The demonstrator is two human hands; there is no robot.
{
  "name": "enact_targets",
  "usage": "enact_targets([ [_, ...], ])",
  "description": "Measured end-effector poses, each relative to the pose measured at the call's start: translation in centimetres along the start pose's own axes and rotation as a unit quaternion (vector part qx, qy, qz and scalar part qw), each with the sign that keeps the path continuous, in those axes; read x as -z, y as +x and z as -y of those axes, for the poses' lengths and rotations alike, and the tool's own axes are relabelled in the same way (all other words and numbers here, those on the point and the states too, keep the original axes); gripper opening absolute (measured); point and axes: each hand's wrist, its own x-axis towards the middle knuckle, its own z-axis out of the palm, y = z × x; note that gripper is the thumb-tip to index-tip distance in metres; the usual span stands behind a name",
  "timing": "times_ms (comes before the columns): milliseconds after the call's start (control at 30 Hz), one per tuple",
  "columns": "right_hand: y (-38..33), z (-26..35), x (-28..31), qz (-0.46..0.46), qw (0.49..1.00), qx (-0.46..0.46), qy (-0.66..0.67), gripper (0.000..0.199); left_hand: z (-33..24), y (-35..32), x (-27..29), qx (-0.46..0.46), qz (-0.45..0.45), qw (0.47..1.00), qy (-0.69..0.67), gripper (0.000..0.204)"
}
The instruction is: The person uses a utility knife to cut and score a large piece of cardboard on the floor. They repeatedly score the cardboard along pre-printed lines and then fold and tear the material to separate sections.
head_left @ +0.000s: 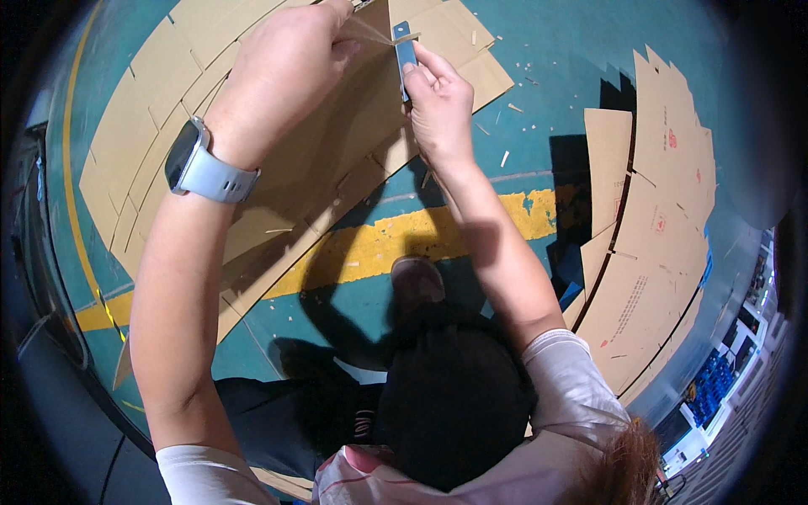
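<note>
Item: cutting step under way above the flat cardboard sheet (252, 160) on the floor (539, 50), right hand (438, 101) gripping a small blue knife (405, 59), left hand (282, 71) pinching a thin strip (389, 38) just beside the blade; steady tension needed.

Flattened brown cardboard boxes (252, 160) lie spread on the teal floor (555, 50); right of them, more flat boxes (665, 227) carry small red markings.
</note>
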Motion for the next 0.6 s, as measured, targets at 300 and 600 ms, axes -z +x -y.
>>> enact_targets([
  [300, -1.7, 0.8, 0.6, -0.011, 1.000, -0.018, 0.001, 0.039, 1.2, -0.2, 0.0, -0.027, -0.025, 0.998, -0.042, 0.027],
  [600, -4.5, 2.8, 3.9, 0.015, 0.993, 0.074, -0.087, 0.047, 11.4, -19.7, 10.8, 0.286, 0.276, 0.906, -0.144, 0.028],
])
